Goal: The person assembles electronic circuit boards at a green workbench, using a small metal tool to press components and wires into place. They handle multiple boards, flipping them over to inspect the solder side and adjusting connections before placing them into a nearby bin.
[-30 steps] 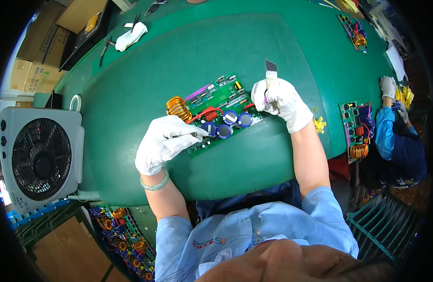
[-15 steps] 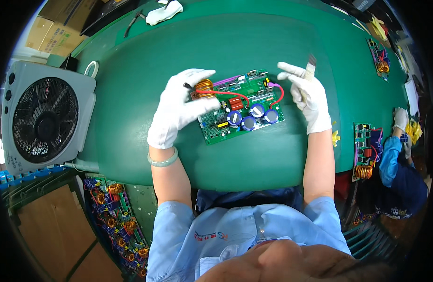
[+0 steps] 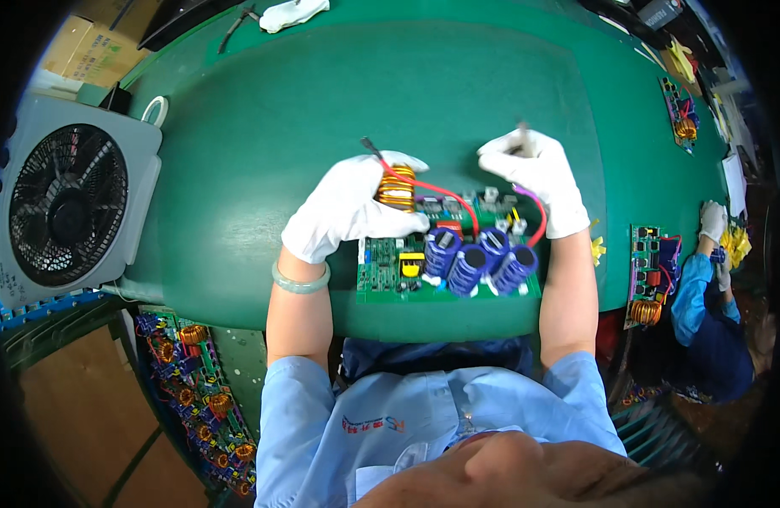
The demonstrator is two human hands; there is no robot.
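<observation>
A green circuit board (image 3: 381,284) is tilted so its tall blue capacitors (image 3: 467,269) lean toward me. My left hand (image 3: 343,203), in a white glove, grips its left end, fingers and thumb around the copper coil (image 3: 397,188). From beside the coil a red wire (image 3: 445,190) with a dark tip arches over the board. Above the board's right end, my gloved right hand (image 3: 534,173) is closed around a small brush (image 3: 523,134), mostly hidden and blurred. A second red wire (image 3: 538,222) loops up close to that hand's wrist.
A grey box fan (image 3: 72,207) stands at the left. Several boards (image 3: 199,398) lie below the table's left edge. Other boards (image 3: 652,275) lie at the right, near a co-worker's gloved hand (image 3: 713,220). A white glove (image 3: 293,13) rests on the green table's (image 3: 407,93) far side.
The board has come nearer to me and tipped up, held in my left hand. My right hand has turned inward, its fingers drawn together, with the brush moved left.
</observation>
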